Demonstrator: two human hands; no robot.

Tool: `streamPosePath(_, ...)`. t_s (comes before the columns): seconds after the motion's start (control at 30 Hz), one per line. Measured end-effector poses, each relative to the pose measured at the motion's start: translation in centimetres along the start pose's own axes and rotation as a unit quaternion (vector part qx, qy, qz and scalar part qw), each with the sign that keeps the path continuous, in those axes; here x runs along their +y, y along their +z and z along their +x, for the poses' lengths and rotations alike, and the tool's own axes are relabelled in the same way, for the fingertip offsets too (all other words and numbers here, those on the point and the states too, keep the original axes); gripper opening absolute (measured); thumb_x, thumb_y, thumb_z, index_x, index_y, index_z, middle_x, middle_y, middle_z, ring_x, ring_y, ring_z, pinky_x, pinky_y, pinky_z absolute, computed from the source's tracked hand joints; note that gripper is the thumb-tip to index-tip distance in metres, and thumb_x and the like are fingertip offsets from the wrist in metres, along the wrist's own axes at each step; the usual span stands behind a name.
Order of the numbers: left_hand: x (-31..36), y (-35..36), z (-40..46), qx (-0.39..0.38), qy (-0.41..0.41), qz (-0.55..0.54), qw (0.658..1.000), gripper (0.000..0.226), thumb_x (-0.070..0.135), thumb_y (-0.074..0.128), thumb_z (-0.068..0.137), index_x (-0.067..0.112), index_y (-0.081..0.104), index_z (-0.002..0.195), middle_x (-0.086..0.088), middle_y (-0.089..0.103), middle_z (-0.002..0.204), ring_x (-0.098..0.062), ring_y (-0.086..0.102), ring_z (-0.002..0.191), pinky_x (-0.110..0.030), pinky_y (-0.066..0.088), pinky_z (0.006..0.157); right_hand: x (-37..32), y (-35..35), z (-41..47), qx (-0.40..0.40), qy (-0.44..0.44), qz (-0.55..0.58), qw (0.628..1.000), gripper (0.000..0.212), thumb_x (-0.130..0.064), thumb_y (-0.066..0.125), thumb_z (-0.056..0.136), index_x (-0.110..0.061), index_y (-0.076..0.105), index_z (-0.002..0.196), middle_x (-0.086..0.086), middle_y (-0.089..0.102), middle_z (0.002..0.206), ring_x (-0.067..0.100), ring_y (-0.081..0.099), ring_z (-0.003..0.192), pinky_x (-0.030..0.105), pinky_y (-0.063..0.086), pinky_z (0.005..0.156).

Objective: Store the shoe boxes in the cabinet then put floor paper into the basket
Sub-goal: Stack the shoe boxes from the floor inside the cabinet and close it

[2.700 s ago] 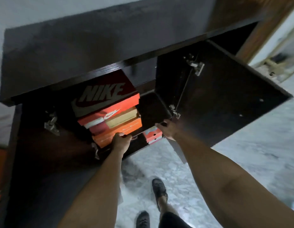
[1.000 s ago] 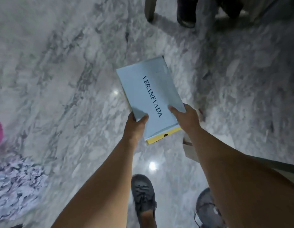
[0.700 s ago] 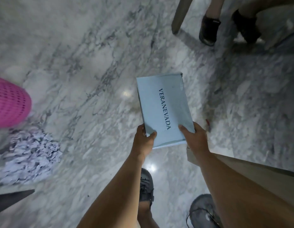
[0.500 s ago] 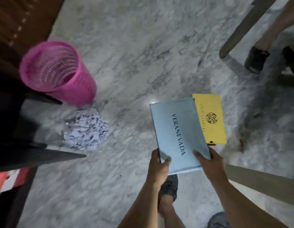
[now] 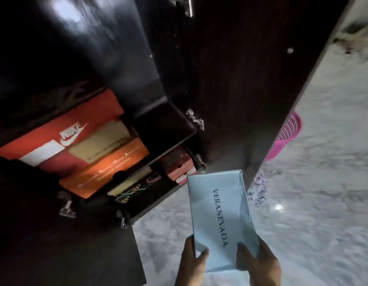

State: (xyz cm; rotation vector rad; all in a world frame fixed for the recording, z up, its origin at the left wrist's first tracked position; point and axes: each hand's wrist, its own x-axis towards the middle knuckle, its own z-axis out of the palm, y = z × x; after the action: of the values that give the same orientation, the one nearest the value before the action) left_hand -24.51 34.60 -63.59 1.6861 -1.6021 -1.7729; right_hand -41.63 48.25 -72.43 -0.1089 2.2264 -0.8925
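Note:
I hold a pale blue shoe box (image 5: 218, 211) marked VERANEVADA by its near end, in front of the open dark cabinet (image 5: 162, 124). My left hand (image 5: 191, 263) grips its left corner and my right hand (image 5: 259, 265) grips its right side. Inside the cabinet an upper shelf carries a red Nike box (image 5: 61, 129), a tan box (image 5: 104, 141) and an orange box (image 5: 104, 168). A lower shelf holds a red and white box (image 5: 179, 168) and a patterned box (image 5: 131, 188). The pink basket (image 5: 286, 135) and a heap of shredded paper (image 5: 259, 188) peek out behind the right cabinet door.
The right cabinet door (image 5: 251, 79) stands open between me and the basket. The left door (image 5: 55, 234) also hangs open at the lower left. Grey marble floor (image 5: 323, 203) spreads to the right and below the box.
I lifted the blue box off the floor and turned from the basket and yellow box back to the cabinet. The box now points at the lower shelf.

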Motion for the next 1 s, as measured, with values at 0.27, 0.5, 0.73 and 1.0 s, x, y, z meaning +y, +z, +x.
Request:
streamPosePath(0.27,12.1,-9.1,9.7,0.099,0.084,-0.076,0.989,0.06,0.025,0.075,0.083,0.019,0.049,0.137,-0.001,0.061,0.133,-0.018,0.062,0.116,-0.04,0.051,0.1,-27.8,3.4,-2.3,0.002,-0.188,0.031,0.982,0.053,-0.035,0.085,0.081,-0.029,0.066,0.131,0.002,0.076,0.112,0.031,0.07,0.103,0.03,0.05,0.08)
streamPosePath(0.5,17.5,-13.2,21.8,0.179,0.068,-0.182,0.964,0.044,0.034,0.069,0.085,0.029,0.055,0.127,-0.004,0.066,0.127,-0.028,0.065,0.113,-0.054,0.055,0.097,-38.8,10.8,6.4,-0.006,-0.292,0.097,0.952,0.053,-0.023,0.075,0.079,-0.034,0.066,0.13,-0.009,0.074,0.111,0.018,0.072,0.101,0.04,0.061,0.09)
streamPosePath(0.73,18.1,-13.7,28.8,0.279,0.168,-0.041,0.945,0.049,0.03,0.05,0.103,0.024,0.042,0.152,0.005,0.047,0.154,-0.014,0.051,0.135,-0.029,0.044,0.111,-42.5,17.4,13.2,-0.081,-0.398,-0.01,0.914,0.073,-0.024,0.077,0.087,-0.03,0.046,0.152,0.01,0.032,0.159,0.025,0.038,0.145,0.04,0.04,0.118)
streamPosePath(1.0,17.7,-10.3,29.9,0.392,0.186,-0.077,0.898,0.06,0.041,0.041,0.1,0.012,0.043,0.152,-0.013,0.054,0.148,-0.019,0.05,0.131,0.003,0.029,0.096,-41.7,18.3,15.5,-0.09,-0.425,-0.056,0.899,0.078,-0.002,0.066,0.088,-0.042,0.042,0.151,0.009,0.028,0.147,0.012,0.049,0.111,0.022,0.052,0.093)
